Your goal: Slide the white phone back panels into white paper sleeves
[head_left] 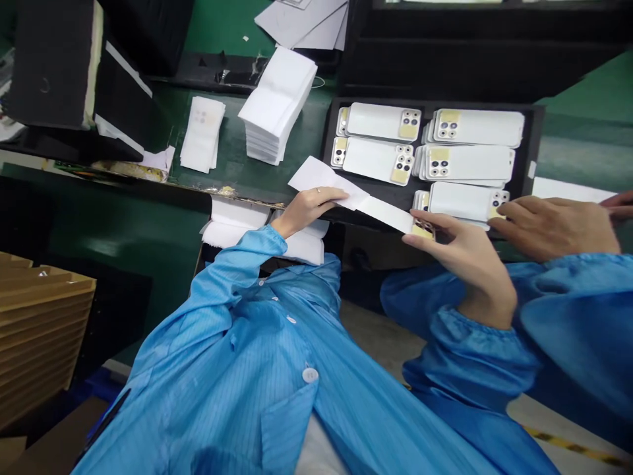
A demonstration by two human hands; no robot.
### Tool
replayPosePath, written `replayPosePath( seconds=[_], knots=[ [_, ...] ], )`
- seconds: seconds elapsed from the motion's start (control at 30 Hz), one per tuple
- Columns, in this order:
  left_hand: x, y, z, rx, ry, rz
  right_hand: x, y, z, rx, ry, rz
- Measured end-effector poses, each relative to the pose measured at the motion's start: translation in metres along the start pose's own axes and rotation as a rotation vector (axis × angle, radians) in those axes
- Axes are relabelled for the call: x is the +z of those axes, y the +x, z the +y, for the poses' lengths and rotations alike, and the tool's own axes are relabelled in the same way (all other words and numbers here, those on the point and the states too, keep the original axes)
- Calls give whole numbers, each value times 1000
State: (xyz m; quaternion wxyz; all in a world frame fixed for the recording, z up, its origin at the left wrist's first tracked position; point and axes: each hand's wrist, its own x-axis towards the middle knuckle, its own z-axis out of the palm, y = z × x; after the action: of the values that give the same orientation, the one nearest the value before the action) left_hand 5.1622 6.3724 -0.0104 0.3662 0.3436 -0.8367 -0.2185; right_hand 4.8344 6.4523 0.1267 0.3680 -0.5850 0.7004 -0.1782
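Observation:
My left hand (311,208) pinches a folded white sheet (324,179) over the table's front edge. My right hand (457,254) grips the camera end of a white phone back panel (388,214) between thumb and fingers. The panel's other end lies against the sheet. Behind my hands, a black tray (373,190) holds several stacks of white panels (378,158) with camera cutouts and yellow patches. To the left stands a tall stack of folded white sheets (277,99).
A small pile of white sleeves (202,135) lies on the green table (171,115). Another person's hand (558,224) is at the tray's right front corner. Black boxes (54,66) stand at the left, above cardboard dividers (44,336). Loose papers (306,23) lie at the back.

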Motion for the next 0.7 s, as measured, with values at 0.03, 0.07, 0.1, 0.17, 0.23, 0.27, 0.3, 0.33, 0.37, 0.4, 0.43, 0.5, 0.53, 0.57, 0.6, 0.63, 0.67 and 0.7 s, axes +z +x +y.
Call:
replayPosePath(
  seconds=[0.03, 0.07, 0.1, 0.17, 0.23, 0.27, 0.3, 0.33, 0.37, 0.4, 0.43, 0.5, 0.53, 0.57, 0.6, 0.63, 0.67, 0.7],
  knots=[
    [0, 1, 2, 8, 1, -17, 2, 0, -1, -10, -9, 10],
    [-1, 2, 5, 12, 5, -37, 5, 0, -3, -27, -20, 16],
    [-3, 3, 10, 14, 17, -66, 8, -1, -5, -47, -31, 18],
    [-11, 7, 26, 11, 72, -159, 16, -2, -10, -85, -41, 22],
    [-22, 12, 49, 13, 151, -283, 25, -3, -13, -128, -46, 40],
    [-30, 15, 62, 22, 184, -350, 30, -3, -14, -152, -51, 55],
    [-37, 19, 74, 31, 211, -412, 34, -3, -15, -177, -58, 70],
    [-45, 23, 86, 45, 235, -463, 38, -3, -15, -202, -63, 87],
    [-53, 27, 97, 65, 263, -494, 41, -3, -16, -228, -69, 106],
    [-60, 30, 105, 71, 308, -492, 43, -2, -16, -259, -73, 126],
    [-67, 33, 111, 64, 370, -475, 45, -2, -17, -292, -73, 146],
    [-78, 37, 114, 12, 508, -443, 47, -3, -20, -374, -82, 181],
    [-82, 37, 113, -18, 554, -449, 48, -3, -22, -419, -92, 193],
    [-83, 36, 110, -42, 571, -465, 49, -4, -25, -461, -105, 199],
    [-83, 35, 106, -53, 557, -478, 51, -4, -28, -497, -114, 200],
    [-82, 33, 101, -53, 524, -476, 53, -3, -31, -525, -119, 197],
    [-80, 31, 97, -52, 485, -452, 55, -2, -35, -549, -116, 188],
    [-77, 29, 94, -52, 447, -413, 58, -1, -38, -568, -105, 175]
  ],
)
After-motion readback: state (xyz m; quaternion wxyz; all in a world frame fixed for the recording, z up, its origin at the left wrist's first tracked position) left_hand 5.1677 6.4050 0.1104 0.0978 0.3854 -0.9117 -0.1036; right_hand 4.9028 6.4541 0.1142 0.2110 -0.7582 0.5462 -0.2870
